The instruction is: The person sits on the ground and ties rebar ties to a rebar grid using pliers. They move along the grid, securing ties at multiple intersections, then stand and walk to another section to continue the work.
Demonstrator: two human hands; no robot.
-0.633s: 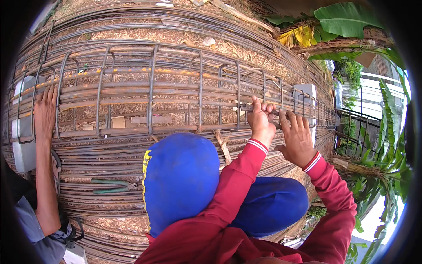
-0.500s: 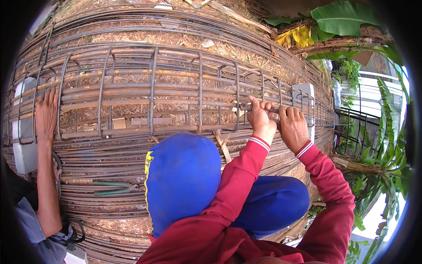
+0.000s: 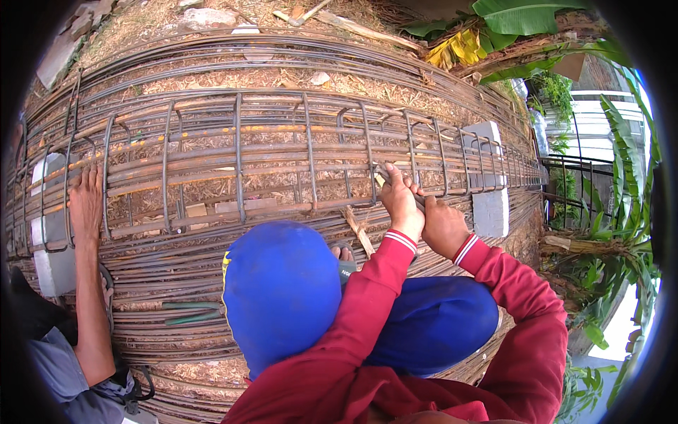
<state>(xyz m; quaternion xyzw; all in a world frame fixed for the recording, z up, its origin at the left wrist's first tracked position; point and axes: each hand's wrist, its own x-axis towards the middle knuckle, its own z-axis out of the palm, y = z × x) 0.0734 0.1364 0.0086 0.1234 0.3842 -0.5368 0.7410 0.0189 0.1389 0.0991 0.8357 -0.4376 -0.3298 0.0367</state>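
Note:
A long rebar cage (image 3: 275, 153), made of lengthwise rods and square stirrups, lies across in front of me. Both my hands are closed on a dark metal bar (image 3: 419, 201) at the cage's near side. My left hand (image 3: 401, 205) grips it nearer the end that meets a stirrup (image 3: 367, 152). Just behind, to the right, my right hand (image 3: 446, 225) is wrapped round the same bar. The fingers hide most of the bar, so its exact kind is unclear. A co-worker's hand (image 3: 85, 201) rests on the cage at the left.
Pale blocks stand under the cage, one at the left (image 3: 53, 261) and one at the right (image 3: 490, 212). Many loose rebar rods (image 3: 169, 283) cover the ground. Green-handled pliers (image 3: 194, 311) lie on them. Banana plants (image 3: 621, 268) and a dark fence (image 3: 583, 169) border the right.
Both my hands have moved left and a little nearer to me, and the bar now slants more steeply toward me. The whole view has shifted slightly. The co-worker's hand stays on the cage.

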